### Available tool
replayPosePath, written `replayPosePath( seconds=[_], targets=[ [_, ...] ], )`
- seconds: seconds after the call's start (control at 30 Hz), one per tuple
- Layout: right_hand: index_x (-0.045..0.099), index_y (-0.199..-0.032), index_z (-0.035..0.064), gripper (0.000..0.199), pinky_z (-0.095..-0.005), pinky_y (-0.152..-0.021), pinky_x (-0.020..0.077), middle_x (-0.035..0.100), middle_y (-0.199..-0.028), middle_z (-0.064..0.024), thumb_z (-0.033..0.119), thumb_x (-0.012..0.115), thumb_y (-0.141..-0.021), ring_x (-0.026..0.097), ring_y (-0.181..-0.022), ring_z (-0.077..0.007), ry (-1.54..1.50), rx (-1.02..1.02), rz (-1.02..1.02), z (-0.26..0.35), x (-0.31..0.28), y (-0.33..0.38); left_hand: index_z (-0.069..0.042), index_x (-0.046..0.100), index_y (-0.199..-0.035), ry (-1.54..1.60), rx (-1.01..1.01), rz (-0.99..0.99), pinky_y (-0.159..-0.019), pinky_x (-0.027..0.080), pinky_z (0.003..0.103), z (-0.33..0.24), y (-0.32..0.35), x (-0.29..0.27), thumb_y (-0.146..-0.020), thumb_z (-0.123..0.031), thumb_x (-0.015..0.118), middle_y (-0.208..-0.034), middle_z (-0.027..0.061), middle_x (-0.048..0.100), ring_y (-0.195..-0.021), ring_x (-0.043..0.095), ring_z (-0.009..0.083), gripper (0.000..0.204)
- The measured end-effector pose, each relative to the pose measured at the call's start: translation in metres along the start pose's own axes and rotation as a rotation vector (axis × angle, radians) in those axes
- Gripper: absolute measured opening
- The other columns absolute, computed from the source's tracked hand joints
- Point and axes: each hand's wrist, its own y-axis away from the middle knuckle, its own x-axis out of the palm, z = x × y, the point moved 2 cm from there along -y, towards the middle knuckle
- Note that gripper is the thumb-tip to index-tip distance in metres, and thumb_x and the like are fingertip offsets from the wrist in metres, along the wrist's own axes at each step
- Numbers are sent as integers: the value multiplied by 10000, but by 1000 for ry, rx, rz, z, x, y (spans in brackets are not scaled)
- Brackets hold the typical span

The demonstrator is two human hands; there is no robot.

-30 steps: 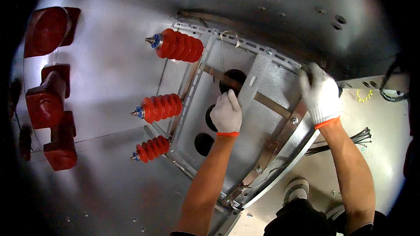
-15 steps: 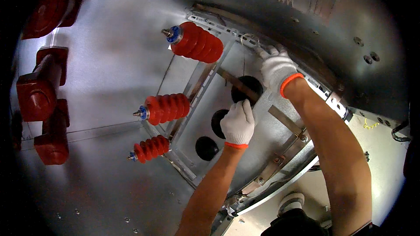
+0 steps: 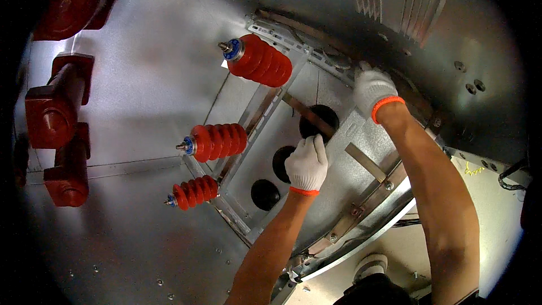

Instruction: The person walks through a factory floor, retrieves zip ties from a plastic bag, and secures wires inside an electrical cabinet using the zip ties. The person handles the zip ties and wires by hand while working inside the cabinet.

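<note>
My left hand (image 3: 307, 164), in a white knit glove with an orange cuff, is closed over a grey metal crossbar (image 3: 351, 129) in front of the round black grommets (image 3: 265, 194). Its fingertips rest near the end of a flat brown metal bar (image 3: 300, 107). At the crossbar's far end, my right hand (image 3: 375, 87), gloved alike, curls its fingers against the slotted metal rail (image 3: 333, 66) along the back. Those fingertips are hidden, so what they hold does not show.
Three red ribbed insulators (image 3: 261, 61) with metal studs stick out left of the frame. Dark red moulded blocks (image 3: 52, 117) line the left wall. A short flat bar (image 3: 366, 161) is bolted to the curved near edge (image 3: 361, 223). Black cable (image 3: 511, 176) hangs at right.
My right hand has shifted slightly right and down along the back rail, its fingers now more curled. My left hand stays nearly in place. The view has shifted a little.
</note>
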Motion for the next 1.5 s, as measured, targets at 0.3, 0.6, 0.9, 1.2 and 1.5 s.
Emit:
replayPosePath(
  seconds=[0.3,0.6,0.9,1.2,1.5],
  targets=[
    [474,-1428,18,552,-456,-1114,386,455,-1486,-220,357,474,-993,481,-1340,-389,50,-376,-217,3,30,-11,-59,652,-826,59,-113,107,-561,530,399,-15,-10,-18,-1004,-245,483,-769,135,667,-627,647,338,307],
    [361,-1502,11,600,-461,-948,497,628,-1200,-282,376,403,-1027,615,-1103,-425,-23,-87,-18,10,7,1,-69,650,-837,4,-101,109,-540,513,394,-4,1,-10,-986,-228,514,-772,125,653,-632,641,318,257],
    [544,-1315,6,488,-462,-1006,476,605,-1277,-248,346,526,-965,585,-1183,-404,18,-213,-317,-21,32,13,-103,634,-904,-174,105,29,-539,522,393,-11,1,-7,-954,-198,522,-777,86,642,-672,646,281,155],
    [637,-1197,23,356,-426,-940,514,630,-1261,-200,227,633,-905,627,-1102,-385,-221,-483,-524,-48,30,182,-44,670,-862,18,-258,74,-661,537,478,-13,-3,-13,-1037,-332,398,-812,184,690,-745,669,399,432],
    [591,-1264,-58,425,-358,-891,523,700,-1107,-210,265,610,-988,679,-1033,-267,-804,-281,-50,-94,40,321,6,652,-947,895,-303,-190,-675,490,369,-127,98,-98,-1039,-185,431,-767,145,606,-703,601,314,306]
  ],
)
